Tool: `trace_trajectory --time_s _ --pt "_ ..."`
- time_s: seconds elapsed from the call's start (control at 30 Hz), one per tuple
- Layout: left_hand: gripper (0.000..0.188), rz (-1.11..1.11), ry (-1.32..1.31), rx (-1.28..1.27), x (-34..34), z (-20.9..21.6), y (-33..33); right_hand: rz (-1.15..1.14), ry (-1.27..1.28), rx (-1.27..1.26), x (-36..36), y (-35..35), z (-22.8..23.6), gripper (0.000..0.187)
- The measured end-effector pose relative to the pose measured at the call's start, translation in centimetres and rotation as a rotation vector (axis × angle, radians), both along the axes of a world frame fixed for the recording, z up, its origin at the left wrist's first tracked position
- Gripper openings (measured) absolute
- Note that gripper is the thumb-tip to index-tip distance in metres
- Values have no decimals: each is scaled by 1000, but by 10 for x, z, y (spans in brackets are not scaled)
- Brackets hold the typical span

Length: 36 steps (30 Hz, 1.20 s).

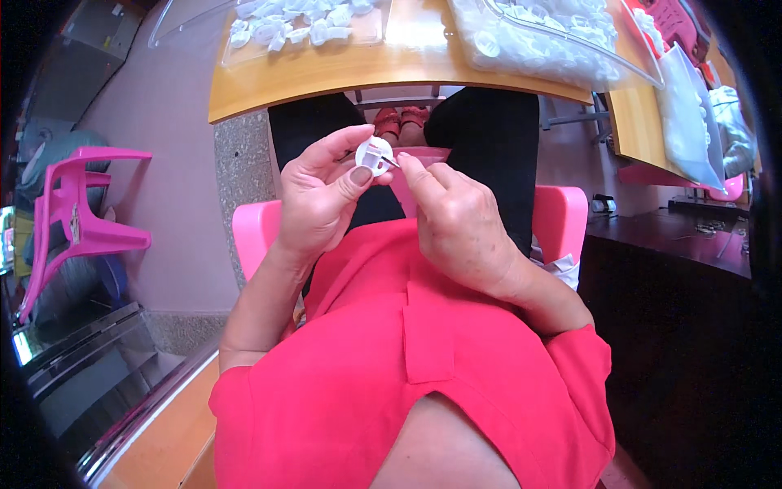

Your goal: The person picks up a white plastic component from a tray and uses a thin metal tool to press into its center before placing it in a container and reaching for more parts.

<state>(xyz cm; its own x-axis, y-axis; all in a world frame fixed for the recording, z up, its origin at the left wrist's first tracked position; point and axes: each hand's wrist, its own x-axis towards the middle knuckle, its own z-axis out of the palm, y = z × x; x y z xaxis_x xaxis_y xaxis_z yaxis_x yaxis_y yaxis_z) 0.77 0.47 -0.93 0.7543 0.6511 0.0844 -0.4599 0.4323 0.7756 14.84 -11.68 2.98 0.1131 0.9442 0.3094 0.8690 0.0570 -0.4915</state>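
Note:
Above my lap, my left hand (320, 198) pinches a small round white plastic part (372, 155) between thumb and fingers. The part has openings and raised ribs on its visible side. My right hand (463, 218) is closed around a thin dark metal tool (391, 162). The tip of this tool reaches into or against the right side of the white part; I cannot tell which. Its handle is hidden inside my right fist, so the tool's exact kind does not show.
Beyond my knees stands a wooden table (415, 69) bearing clear trays of white plastic pieces (319, 31). A bag of white parts (686, 122) sits at the far right. A pink plastic chair (77, 212) lies at the left. A dark surface (652, 244) is at my right.

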Motion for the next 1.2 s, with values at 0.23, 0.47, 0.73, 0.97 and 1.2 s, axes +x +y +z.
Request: trace_trajectory --time_s 0.23,0.47,0.73,0.97,1.2 --pt "41 9 -4 23 2 -3 -1 2 13 8 -3 2 -8 46" --pt "41 70 23 79 3 -4 -6 -17 -141 92 -12 2 -16 47" --pt "36 122 123 178 2 -2 -10 -31 -380 55 -15 3 -9 44" --pt "33 211 182 366 4 -12 -8 -18 -702 -106 -18 10 6 33" --pt "31 200 311 281 5 -16 -7 -53 -865 -133 -26 18 -6 26"
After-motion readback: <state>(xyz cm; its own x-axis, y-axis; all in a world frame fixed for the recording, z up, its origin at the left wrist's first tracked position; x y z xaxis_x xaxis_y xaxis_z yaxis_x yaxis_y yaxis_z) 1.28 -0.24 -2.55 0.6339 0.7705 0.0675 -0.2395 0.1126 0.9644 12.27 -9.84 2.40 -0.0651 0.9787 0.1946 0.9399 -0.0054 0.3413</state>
